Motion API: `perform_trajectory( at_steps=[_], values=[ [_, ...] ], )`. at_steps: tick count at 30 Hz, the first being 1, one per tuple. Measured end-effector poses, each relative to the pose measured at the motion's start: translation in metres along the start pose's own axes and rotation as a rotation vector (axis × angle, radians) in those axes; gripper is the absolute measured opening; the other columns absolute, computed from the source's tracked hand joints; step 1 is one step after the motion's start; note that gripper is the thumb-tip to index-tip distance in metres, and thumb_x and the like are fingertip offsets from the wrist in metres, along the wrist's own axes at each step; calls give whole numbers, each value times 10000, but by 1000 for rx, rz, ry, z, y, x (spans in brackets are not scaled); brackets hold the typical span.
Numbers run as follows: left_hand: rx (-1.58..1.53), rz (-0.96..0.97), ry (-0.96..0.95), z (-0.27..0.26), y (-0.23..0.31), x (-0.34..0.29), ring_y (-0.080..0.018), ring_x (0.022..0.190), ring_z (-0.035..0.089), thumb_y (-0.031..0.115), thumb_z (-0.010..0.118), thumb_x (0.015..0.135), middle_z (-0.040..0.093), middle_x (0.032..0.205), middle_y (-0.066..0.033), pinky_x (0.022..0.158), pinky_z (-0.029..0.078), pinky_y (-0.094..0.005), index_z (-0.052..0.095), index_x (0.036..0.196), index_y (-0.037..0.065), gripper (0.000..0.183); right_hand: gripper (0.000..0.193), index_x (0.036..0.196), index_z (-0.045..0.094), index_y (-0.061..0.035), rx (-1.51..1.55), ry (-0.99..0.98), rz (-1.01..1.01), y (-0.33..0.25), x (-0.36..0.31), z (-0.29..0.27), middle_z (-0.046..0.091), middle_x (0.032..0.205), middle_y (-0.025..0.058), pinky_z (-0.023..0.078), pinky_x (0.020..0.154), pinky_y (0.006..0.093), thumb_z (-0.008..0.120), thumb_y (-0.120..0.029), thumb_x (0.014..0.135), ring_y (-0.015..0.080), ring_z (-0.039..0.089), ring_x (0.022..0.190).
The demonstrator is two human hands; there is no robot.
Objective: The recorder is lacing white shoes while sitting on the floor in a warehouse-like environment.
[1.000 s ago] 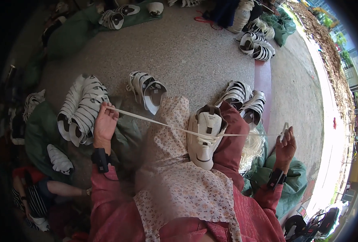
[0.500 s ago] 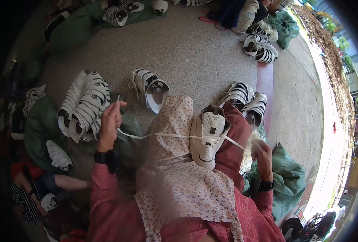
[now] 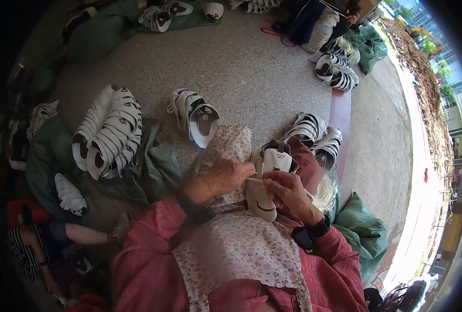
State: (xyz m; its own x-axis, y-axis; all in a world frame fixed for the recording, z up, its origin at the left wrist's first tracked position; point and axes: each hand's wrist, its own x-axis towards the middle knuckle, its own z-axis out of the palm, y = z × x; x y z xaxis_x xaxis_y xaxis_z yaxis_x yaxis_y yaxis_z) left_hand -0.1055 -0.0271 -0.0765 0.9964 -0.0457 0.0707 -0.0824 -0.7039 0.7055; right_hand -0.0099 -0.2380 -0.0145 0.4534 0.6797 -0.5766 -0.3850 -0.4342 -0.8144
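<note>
A white sneaker upper (image 3: 277, 159) rests on my lap, toe toward me, over the floral apron (image 3: 236, 239) and a dark red trouser leg. Both hands meet over its lacing area. My left hand (image 3: 220, 178) is closed in a pinch, with a pale shoelace (image 3: 255, 180) at its fingertips. Just beside it, my right hand (image 3: 289, 193) pinches the same lace between thumb and forefinger, over the shoe's front. My fingers cover most of the lacing holes.
Nested white shoe uppers stand in rows at the left (image 3: 115, 132), ahead (image 3: 195, 117) and right (image 3: 306, 130). Green sacks (image 3: 358, 229) lie on both sides. A bundle of white laces (image 3: 324, 195) hangs by my right leg. Another person (image 3: 38, 244) sits at lower left.
My left hand has come in from the far left, and my right hand from the right side. They now meet over the shoe, and the lace is no longer stretched out.
</note>
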Motion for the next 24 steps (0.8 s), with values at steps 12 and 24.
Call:
perform_trajectory(
  at_steps=[12,24],
  values=[
    [87,110,117,8,0,5,-361,690,629,229,588,927,639,700,-130,718,469,-468,571,803,94,185,329,1246,594,22,-12,-41,-22,-5,-3,0,604,751,-12,392,506,184,613,-185,991,28,500,578],
    [140,421,266,-22,9,35,-297,948,624,149,734,781,620,1026,-90,858,458,-461,589,934,57,230,268,1198,629,47,-364,-88,-201,-7,-2,-6,615,750,6,448,548,236,600,-120,991,53,526,619]
  ],
)
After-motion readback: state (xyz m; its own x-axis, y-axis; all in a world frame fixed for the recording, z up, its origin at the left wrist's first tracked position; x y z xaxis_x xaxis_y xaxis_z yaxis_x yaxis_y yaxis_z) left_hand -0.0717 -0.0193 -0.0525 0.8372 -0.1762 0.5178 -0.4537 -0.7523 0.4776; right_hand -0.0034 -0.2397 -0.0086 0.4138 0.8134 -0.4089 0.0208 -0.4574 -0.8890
